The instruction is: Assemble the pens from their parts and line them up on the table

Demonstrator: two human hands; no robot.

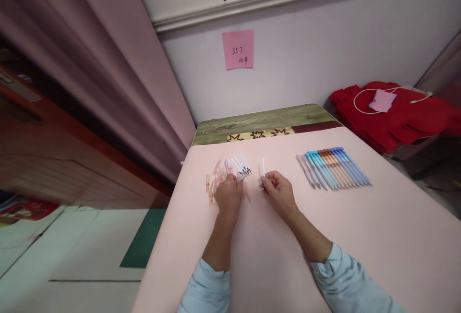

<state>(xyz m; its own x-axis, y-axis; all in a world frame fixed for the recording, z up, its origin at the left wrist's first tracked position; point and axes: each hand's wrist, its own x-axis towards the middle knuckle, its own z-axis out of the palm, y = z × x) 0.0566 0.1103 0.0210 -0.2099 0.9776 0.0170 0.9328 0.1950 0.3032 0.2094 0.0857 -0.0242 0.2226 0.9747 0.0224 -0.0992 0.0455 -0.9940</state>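
My right hand (279,191) rests on the pink table (360,236) with its fingers closed on a thin white pen refill (263,166) that points away from me. My left hand (228,195) lies with curled fingers on a pile of clear pinkish pen barrels (213,182). What its fingers hold, if anything, is hidden. A bunch of white refills with dark tips (240,164) lies just beyond the left hand. A neat row of several finished pens (333,168) in blue, grey and tan lies to the right of my right hand.
A green patterned board (266,123) sits at the table's far edge against the wall. A pink sticky note (238,49) hangs on the wall. Red cloth (396,116) with a white cord and pink pouch lies at the right. A curtain (108,73) hangs on the left.
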